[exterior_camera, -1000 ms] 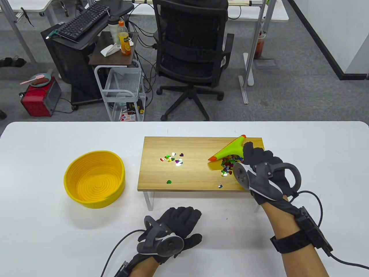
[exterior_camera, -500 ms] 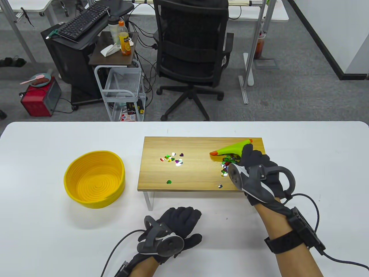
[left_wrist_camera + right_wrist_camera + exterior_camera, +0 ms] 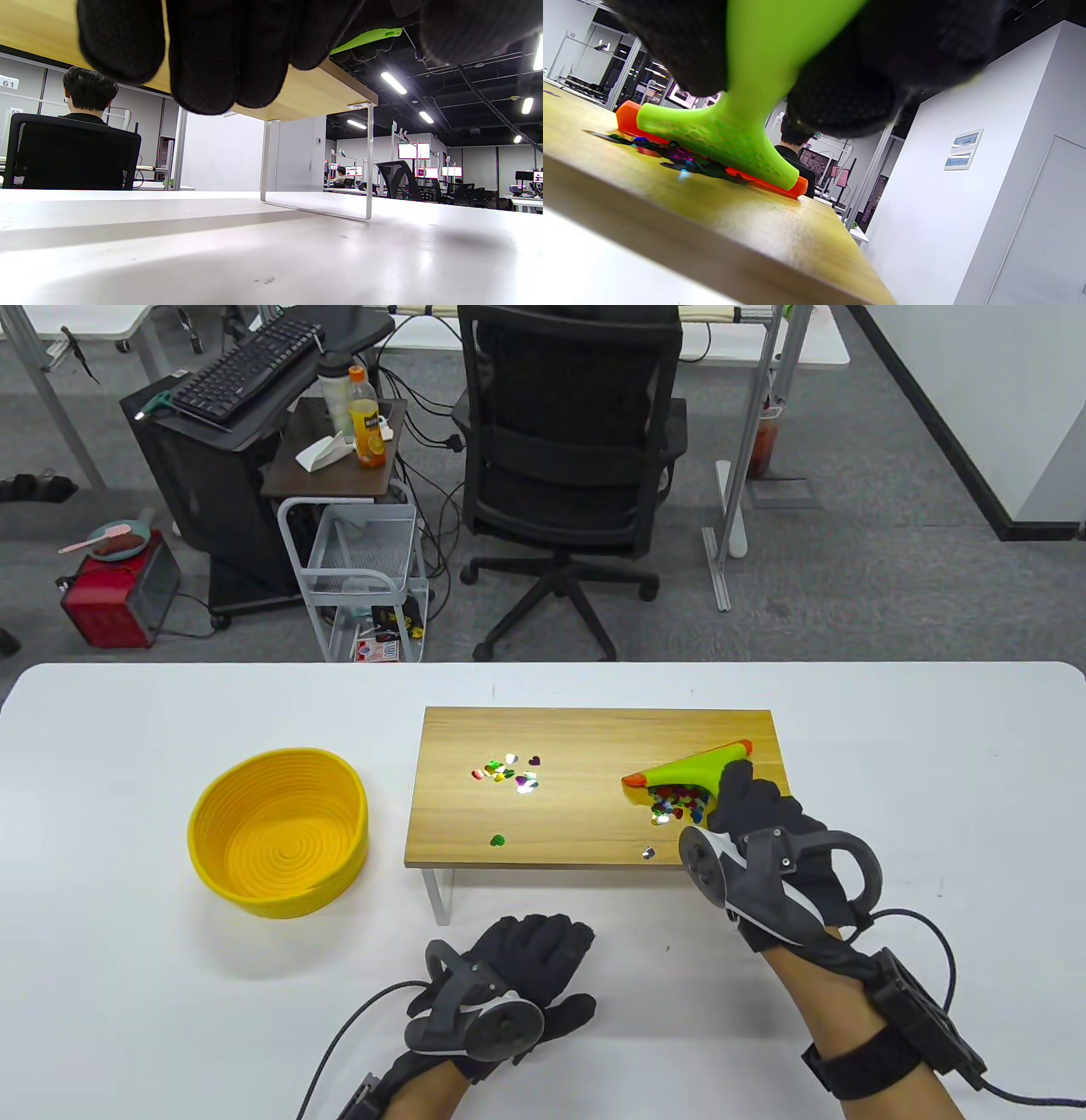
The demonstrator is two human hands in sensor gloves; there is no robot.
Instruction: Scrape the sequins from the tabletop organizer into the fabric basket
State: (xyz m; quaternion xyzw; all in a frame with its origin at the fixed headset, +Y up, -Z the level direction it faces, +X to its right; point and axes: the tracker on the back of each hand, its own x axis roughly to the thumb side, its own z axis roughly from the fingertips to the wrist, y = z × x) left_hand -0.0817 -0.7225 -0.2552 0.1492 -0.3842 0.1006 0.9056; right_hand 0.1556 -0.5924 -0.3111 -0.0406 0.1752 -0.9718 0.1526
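Note:
My right hand [image 3: 747, 806] grips a green scraper [image 3: 687, 768] with an orange blade, its edge down on the wooden organizer [image 3: 585, 729]. A pile of coloured sequins [image 3: 674, 803] lies in front of the blade, on my side. In the right wrist view the scraper [image 3: 725, 131] stands on the wood with sequins [image 3: 683, 161] against its blade. A second cluster of sequins [image 3: 509, 772] lies mid-board, and two single ones sit near the front edge. The yellow fabric basket [image 3: 280, 831] stands left of the organizer. My left hand [image 3: 526, 976] rests flat on the table, empty.
The organizer stands on thin white metal legs [image 3: 316, 169] above the white table [image 3: 170, 984]. An office chair [image 3: 568, 458] and a wire cart [image 3: 365, 577] stand beyond the table's far edge.
My right hand has pulled the scraper toward me across the board's right side, dragging the sequin pile closer to the front edge. The left hand has not moved.

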